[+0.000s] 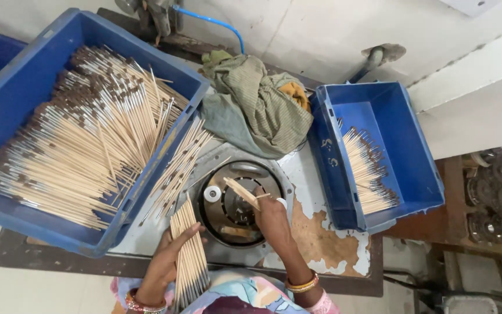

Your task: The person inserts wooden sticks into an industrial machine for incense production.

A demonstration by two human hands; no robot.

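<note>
I see a bundle (188,256) of thin pale sticks clamped in the left hand (167,259), its fingers wrapped across the middle of it, the dark tips pointing down toward the person's lap. The right hand (271,218) is closed on a few sticks (242,193), held by thumb and fingertips over the round metal machine (233,203) set into the desk (315,238). The two hands are apart, with the machine's disc between them. A small white knob (212,193) sits on the disc, just left of the right hand. Up and left of the left hand, loose sticks (178,168) lie fanned against the side of a big blue crate (7,104), which is heaped with more sticks. To the right of the right hand stands a smaller blue crate (405,145) with a neat row of sticks inside. Beyond the machine, above both hands, a crumpled green cloth (257,110) lies on the desk.
</note>
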